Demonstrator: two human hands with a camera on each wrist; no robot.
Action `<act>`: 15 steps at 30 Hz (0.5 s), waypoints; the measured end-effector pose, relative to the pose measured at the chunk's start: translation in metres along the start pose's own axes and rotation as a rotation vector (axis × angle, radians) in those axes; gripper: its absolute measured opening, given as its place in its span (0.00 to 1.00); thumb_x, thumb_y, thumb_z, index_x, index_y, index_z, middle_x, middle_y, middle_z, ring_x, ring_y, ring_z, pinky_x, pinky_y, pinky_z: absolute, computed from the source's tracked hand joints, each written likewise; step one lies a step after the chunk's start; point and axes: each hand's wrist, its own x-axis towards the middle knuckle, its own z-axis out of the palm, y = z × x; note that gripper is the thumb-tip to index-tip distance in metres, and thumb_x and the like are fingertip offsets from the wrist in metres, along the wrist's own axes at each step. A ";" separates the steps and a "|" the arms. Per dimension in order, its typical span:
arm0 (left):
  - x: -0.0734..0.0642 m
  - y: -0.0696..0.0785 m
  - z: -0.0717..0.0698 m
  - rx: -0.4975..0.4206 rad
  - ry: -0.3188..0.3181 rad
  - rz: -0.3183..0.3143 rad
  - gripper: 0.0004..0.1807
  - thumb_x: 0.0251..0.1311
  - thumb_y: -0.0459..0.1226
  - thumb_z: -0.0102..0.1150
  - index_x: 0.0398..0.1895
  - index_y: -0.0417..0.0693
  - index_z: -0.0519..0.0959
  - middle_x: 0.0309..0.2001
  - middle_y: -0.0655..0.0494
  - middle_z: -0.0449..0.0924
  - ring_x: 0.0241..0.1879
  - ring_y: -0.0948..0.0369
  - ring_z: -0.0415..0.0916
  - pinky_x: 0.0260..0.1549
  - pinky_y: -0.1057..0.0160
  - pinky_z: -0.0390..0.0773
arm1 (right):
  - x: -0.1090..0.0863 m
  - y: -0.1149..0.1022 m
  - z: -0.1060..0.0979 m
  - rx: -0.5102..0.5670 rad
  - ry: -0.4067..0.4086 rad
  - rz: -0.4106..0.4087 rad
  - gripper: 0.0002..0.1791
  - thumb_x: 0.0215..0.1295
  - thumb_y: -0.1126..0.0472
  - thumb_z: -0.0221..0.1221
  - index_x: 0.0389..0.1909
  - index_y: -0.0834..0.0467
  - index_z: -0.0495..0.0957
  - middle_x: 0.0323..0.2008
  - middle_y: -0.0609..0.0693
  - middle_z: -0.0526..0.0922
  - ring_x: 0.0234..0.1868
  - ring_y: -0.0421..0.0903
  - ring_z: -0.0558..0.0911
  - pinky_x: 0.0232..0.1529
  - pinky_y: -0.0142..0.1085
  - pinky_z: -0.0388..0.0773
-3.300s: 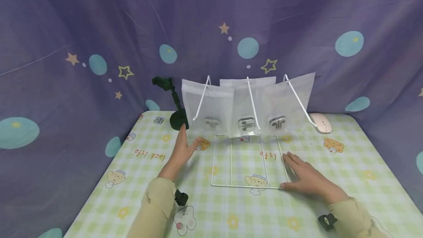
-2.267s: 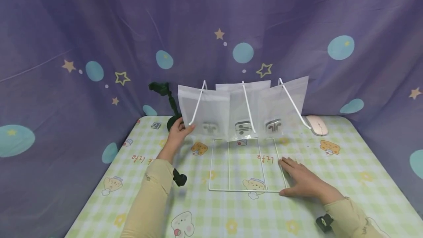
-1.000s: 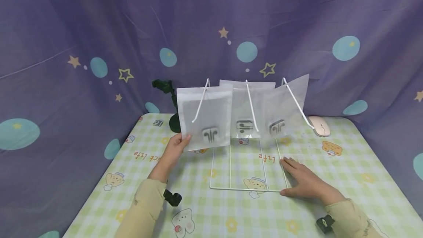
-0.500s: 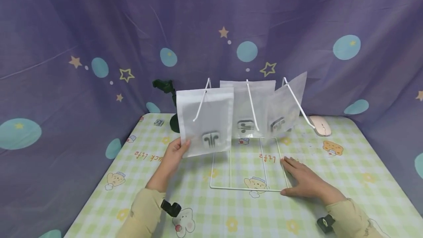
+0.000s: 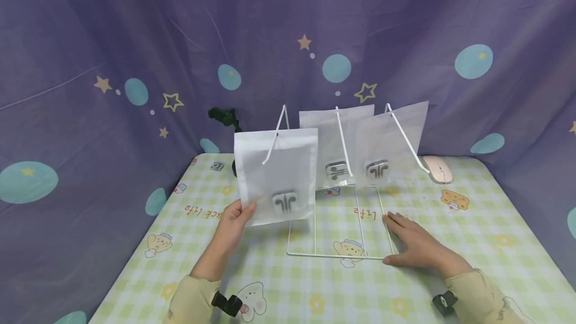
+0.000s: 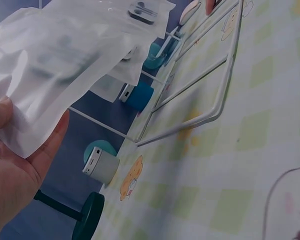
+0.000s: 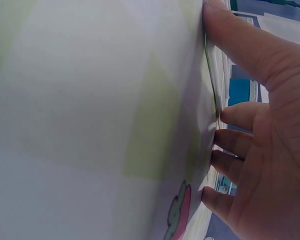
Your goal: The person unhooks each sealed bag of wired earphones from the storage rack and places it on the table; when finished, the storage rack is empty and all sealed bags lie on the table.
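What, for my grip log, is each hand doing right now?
Left hand: closed, pinching the left bag near its lower corner.
Right hand: open, resting at the white rack's right edge.

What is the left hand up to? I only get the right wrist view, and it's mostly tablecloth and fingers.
Observer: In the head view, the left hand pinches a bag near its lower left corner.
Operator: Oh! Is anything in that bag?
Observer: Yes, what look like earphones.
Operator: And is the bag loose?
Observer: No, a white hook runs through it near its top edge.
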 end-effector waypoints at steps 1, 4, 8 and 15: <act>-0.003 0.000 -0.001 0.002 -0.004 0.006 0.16 0.70 0.32 0.52 0.52 0.23 0.74 0.42 0.53 0.85 0.42 0.64 0.79 0.46 0.67 0.75 | 0.000 0.000 0.000 0.002 -0.002 -0.001 0.61 0.47 0.31 0.67 0.71 0.68 0.59 0.70 0.70 0.57 0.69 0.71 0.56 0.63 0.65 0.57; -0.013 0.000 -0.003 0.012 -0.016 0.022 0.17 0.70 0.33 0.52 0.51 0.23 0.75 0.41 0.58 0.85 0.43 0.64 0.80 0.46 0.68 0.75 | 0.000 -0.001 -0.001 0.002 -0.005 0.000 0.60 0.47 0.31 0.68 0.71 0.68 0.59 0.71 0.70 0.57 0.69 0.71 0.56 0.63 0.65 0.57; -0.026 0.002 -0.005 0.025 -0.042 0.051 0.18 0.71 0.33 0.51 0.52 0.23 0.74 0.43 0.57 0.85 0.44 0.64 0.80 0.47 0.68 0.75 | 0.001 -0.003 -0.001 0.000 -0.007 -0.003 0.60 0.47 0.31 0.68 0.71 0.68 0.59 0.70 0.70 0.57 0.69 0.71 0.56 0.62 0.65 0.57; -0.044 0.006 -0.009 0.053 -0.041 0.085 0.16 0.71 0.32 0.50 0.50 0.23 0.75 0.42 0.59 0.86 0.44 0.64 0.81 0.46 0.68 0.76 | 0.001 -0.005 -0.003 0.007 -0.010 0.002 0.60 0.47 0.31 0.68 0.71 0.68 0.59 0.70 0.70 0.57 0.69 0.72 0.56 0.62 0.65 0.57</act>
